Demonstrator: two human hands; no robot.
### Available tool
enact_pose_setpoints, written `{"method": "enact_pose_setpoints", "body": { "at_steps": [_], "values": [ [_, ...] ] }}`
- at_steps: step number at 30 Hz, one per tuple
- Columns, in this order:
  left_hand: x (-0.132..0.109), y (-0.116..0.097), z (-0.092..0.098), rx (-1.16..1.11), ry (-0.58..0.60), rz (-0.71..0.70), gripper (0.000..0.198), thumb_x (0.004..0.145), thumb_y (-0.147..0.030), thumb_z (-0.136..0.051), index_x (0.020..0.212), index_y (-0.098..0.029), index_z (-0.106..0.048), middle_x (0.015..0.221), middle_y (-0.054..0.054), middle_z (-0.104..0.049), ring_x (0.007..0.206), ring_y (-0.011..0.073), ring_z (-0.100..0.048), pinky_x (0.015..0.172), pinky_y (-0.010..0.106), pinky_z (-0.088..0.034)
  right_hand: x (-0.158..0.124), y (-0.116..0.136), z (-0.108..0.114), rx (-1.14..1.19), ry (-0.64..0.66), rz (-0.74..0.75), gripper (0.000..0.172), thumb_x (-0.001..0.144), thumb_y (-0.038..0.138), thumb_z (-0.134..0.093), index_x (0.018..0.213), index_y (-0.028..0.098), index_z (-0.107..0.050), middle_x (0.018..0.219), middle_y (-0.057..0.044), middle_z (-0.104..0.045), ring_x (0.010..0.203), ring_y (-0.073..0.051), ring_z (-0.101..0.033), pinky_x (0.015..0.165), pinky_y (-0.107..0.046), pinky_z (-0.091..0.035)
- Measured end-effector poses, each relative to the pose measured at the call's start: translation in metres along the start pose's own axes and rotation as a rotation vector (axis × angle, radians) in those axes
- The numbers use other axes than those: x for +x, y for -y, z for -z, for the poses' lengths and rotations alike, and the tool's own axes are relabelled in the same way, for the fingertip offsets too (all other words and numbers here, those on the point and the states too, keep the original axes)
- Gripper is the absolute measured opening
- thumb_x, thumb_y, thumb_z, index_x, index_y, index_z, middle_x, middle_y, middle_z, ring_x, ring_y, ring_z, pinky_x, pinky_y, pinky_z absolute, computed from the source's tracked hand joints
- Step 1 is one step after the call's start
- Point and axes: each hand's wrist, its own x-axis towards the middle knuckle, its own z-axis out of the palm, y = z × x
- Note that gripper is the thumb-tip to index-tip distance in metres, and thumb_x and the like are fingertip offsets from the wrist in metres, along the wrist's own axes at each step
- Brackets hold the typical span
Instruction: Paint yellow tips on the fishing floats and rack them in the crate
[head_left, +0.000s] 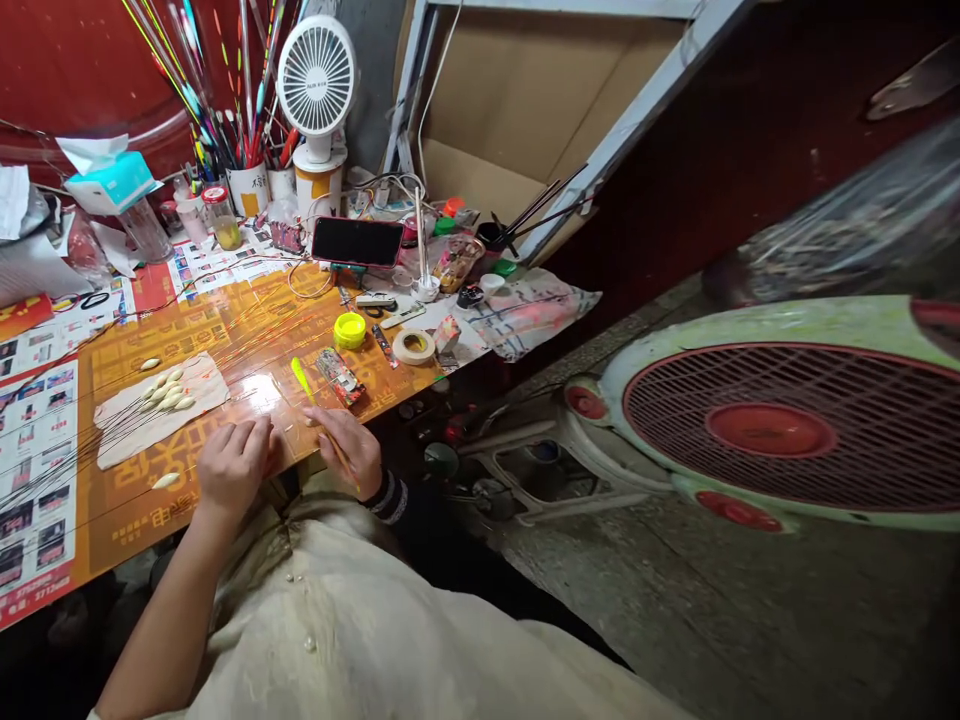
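My right hand (346, 443) is closed in a pinch on a thin brush (313, 400) with a yellow-green tip, near the table's front edge. My left hand (234, 462) lies beside it, fingers curled around something thin that I cannot make out. To the left, a pale cloth (127, 420) carries several small white float bodies (169, 392) on thin wire stems. One more white float (165, 481) lies on the orange table (247, 340) near my left wrist.
A yellow lid (349, 329), a tape roll (414, 346), a small printed box (340, 376) and a phone (357, 241) sit further back. Cups of thin rods (247, 185), a white desk fan (316, 85) and a tissue box (112, 180) line the rear. A large floor fan (772, 430) lies on the right.
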Motion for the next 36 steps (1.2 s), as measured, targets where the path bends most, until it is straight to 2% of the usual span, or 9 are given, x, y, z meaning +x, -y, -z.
{"method": "enact_pose_setpoints", "body": {
  "at_steps": [5, 8, 12, 19, 29, 36],
  "values": [
    [0.002, -0.003, 0.003, 0.032, -0.028, -0.014, 0.025, 0.094, -0.023, -0.061, 0.120, -0.021, -0.061, 0.090, 0.007, -0.074, 0.073, 0.0193, -0.064, 0.068, 0.034, -0.043, -0.021, -0.023, 0.025, 0.031, -0.182, 0.130, 0.038, 0.097, 0.017, -0.044, 0.132, 0.029, -0.052, 0.101, -0.002, -0.075, 0.090, -0.018, -0.071, 0.083, -0.039, -0.063],
    [0.002, -0.004, 0.005, 0.039, -0.028, -0.019, 0.024, 0.094, -0.021, -0.061, 0.118, -0.020, -0.061, 0.090, 0.007, -0.074, 0.073, 0.0189, -0.064, 0.069, 0.033, -0.043, -0.029, -0.033, 0.033, 0.043, -0.237, 0.114, 0.042, 0.095, 0.014, -0.048, 0.132, 0.031, -0.056, 0.097, -0.002, -0.075, 0.085, -0.021, -0.068, 0.078, -0.042, -0.062],
    [0.002, -0.003, 0.005, 0.046, -0.037, -0.017, 0.027, 0.091, -0.020, -0.066, 0.118, -0.018, -0.061, 0.088, 0.006, -0.074, 0.072, 0.0182, -0.064, 0.069, 0.033, -0.043, -0.035, -0.041, 0.032, 0.062, -0.307, 0.088, 0.047, 0.090, 0.010, -0.054, 0.130, 0.033, -0.059, 0.091, -0.001, -0.074, 0.081, -0.021, -0.065, 0.074, -0.044, -0.062],
    [0.002, -0.003, 0.006, 0.060, -0.035, -0.023, 0.029, 0.091, -0.019, -0.066, 0.120, -0.018, -0.061, 0.090, 0.007, -0.074, 0.074, 0.0178, -0.065, 0.069, 0.032, -0.044, -0.035, -0.046, 0.028, 0.066, -0.330, 0.120, 0.052, 0.084, 0.004, -0.058, 0.130, 0.029, -0.061, 0.090, -0.003, -0.074, 0.082, -0.021, -0.063, 0.077, -0.045, -0.062],
    [0.003, -0.002, 0.006, 0.051, -0.033, -0.015, 0.028, 0.090, -0.019, -0.067, 0.118, -0.017, -0.063, 0.091, 0.007, -0.074, 0.073, 0.0178, -0.065, 0.070, 0.032, -0.045, -0.037, -0.048, 0.025, 0.025, -0.304, 0.111, 0.042, 0.089, 0.010, -0.057, 0.127, 0.026, -0.063, 0.094, -0.004, -0.073, 0.085, -0.018, -0.065, 0.080, -0.041, -0.060],
    [0.000, -0.001, 0.005, 0.044, -0.022, 0.006, 0.029, 0.092, -0.020, -0.065, 0.121, -0.019, -0.063, 0.091, 0.007, -0.075, 0.074, 0.0177, -0.066, 0.071, 0.032, -0.045, -0.039, -0.049, 0.023, 0.015, -0.294, 0.106, 0.042, 0.090, 0.010, -0.057, 0.128, 0.026, -0.062, 0.096, -0.004, -0.072, 0.088, -0.017, -0.064, 0.082, -0.039, -0.059]
  ]
}}
